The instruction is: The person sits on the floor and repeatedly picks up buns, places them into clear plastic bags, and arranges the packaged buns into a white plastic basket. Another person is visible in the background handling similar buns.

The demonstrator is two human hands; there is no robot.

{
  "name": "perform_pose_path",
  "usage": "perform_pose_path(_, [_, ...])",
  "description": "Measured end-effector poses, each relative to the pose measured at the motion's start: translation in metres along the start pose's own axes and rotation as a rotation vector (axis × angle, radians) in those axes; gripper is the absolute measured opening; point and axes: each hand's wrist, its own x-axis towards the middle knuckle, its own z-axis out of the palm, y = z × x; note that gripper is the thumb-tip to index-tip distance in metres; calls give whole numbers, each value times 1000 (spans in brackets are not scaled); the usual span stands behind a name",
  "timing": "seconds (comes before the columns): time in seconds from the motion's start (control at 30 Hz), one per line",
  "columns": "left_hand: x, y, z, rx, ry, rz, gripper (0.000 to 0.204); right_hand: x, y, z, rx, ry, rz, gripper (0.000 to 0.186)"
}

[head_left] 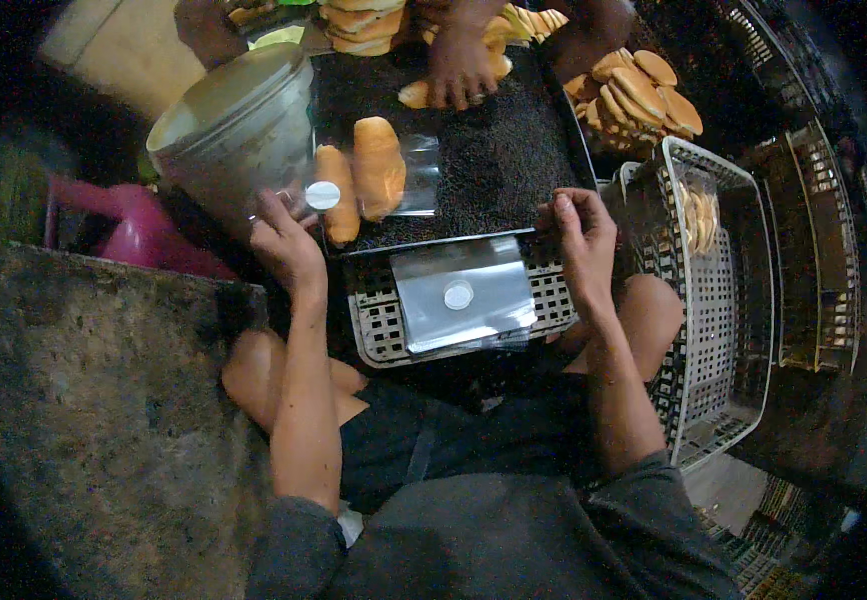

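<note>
Saw two long rolls (380, 168) abreast on black surface (499, 185), long axes pointing away from wearer (489, 530); left hand (289, 245) beside them, right hand (587, 235) near surface's corner, both curled; could not tell if pinching.

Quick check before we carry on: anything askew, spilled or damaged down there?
Only something slight: the stack of clear plastic bags on the perforated plastic basket isn't squared up. Edges of lower bags stick out along its near side, toward the right. I see no obvious spill or damage.
</note>
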Motion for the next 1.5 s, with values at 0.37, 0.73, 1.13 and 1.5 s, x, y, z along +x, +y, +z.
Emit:
perform_pose_path(0.37, [3,-18,-22,-611,18,-492,45,-16,13,103,-412,-168,-124,79])
perform_pose_path(0.73, [1,2,-24,-285,92,-330,54,37,6,77,-393,-64,-28,47])
perform_pose_path(1.13, [-64,39,19,-331,-443,-169,60,16,-43,-86,385,-252,173,42])
perform_pose_path(1.5, [-167,86,74,-713,-581,-512,62,-27,-55,-72,377,-83,132,62])
